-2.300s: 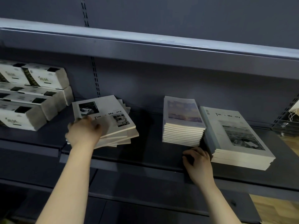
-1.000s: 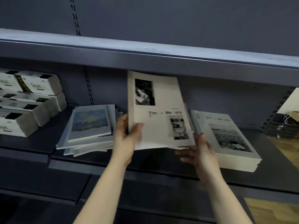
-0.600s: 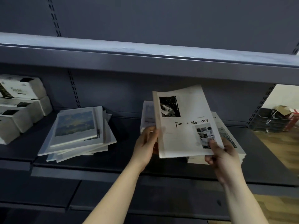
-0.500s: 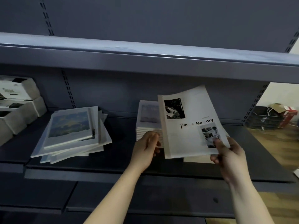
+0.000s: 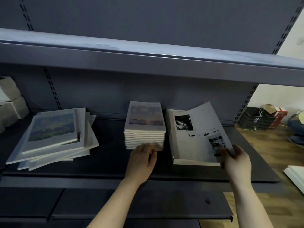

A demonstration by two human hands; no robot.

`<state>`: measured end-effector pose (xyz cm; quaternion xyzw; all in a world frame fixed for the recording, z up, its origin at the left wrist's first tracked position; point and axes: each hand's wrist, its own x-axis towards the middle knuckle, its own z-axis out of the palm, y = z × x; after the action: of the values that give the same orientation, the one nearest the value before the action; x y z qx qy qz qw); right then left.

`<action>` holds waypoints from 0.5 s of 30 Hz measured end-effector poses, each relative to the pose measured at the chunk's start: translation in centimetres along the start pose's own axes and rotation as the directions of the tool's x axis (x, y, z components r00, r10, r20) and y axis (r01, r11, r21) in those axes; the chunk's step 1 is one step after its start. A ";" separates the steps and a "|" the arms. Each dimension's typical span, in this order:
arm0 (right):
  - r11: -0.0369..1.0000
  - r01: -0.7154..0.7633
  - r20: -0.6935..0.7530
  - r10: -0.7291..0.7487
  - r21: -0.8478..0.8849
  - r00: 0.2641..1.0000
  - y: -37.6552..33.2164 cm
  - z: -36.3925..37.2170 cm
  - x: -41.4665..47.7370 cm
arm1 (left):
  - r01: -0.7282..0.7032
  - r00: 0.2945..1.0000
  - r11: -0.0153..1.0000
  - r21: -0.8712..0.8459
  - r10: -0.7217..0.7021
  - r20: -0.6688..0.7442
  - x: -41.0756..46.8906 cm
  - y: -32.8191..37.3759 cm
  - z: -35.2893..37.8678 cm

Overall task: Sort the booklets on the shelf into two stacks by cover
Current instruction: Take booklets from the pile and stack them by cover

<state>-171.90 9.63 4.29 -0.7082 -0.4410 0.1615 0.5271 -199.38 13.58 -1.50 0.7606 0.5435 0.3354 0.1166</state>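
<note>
On the shelf [image 5: 107, 162] I am laying a booklet [image 5: 197, 140] onto the right stack [image 5: 195, 162], right hand [image 5: 236, 162] pinching its corner, left hand [image 5: 142, 159] against the middle stack [image 5: 144, 129] (grip blurred, cannot tell), while the left pile [image 5: 52, 137] is waiting unsorted.

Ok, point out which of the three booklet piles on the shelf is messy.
The left pile, topped by a painted landscape cover: its booklets lie fanned and skewed. The middle stack and the right stack sit squared.
</note>
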 end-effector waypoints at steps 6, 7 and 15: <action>0.949 0.123 -0.067 -0.149 -0.291 0.987 1.3 -0.1 1.2 | 0.006 1.000 1.000 0.021 -0.005 -0.026 0.1 -0.1 0.1; 0.938 0.165 -0.027 -0.182 -0.303 0.983 1.7 -0.1 1.3 | 0.005 1.000 1.000 0.026 -0.005 -0.028 0.1 0.0 0.2; 0.947 0.139 0.253 -0.065 -0.290 0.965 1.9 -1.1 -0.5 | 0.020 0.999 0.999 0.037 -0.019 -0.033 0.2 -0.1 0.3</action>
<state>-170.60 8.45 2.92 -0.7325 -0.5573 0.1480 0.3619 -199.22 13.80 -1.71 0.7517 0.5590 0.3362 0.0967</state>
